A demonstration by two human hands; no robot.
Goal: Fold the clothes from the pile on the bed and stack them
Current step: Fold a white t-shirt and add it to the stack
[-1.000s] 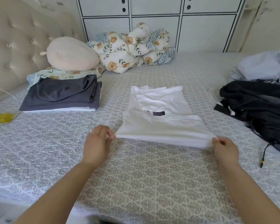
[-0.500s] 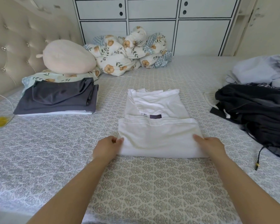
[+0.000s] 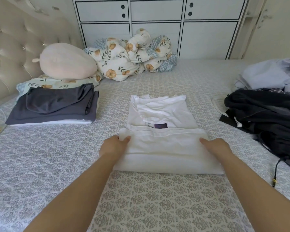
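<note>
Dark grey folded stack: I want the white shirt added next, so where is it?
The dark grey folded stack lies far left on the bed, beside the headboard.

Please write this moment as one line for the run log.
step: folding white cotton T-shirt on patterned bed cover | left hand: grips shirt edge | right hand: on shirt edge | folded dark grey stack: left

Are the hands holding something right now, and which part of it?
Yes. Both hold the white T-shirt by its folded-over lower part: the left hand grips its left edge, the right hand its right edge.
</note>
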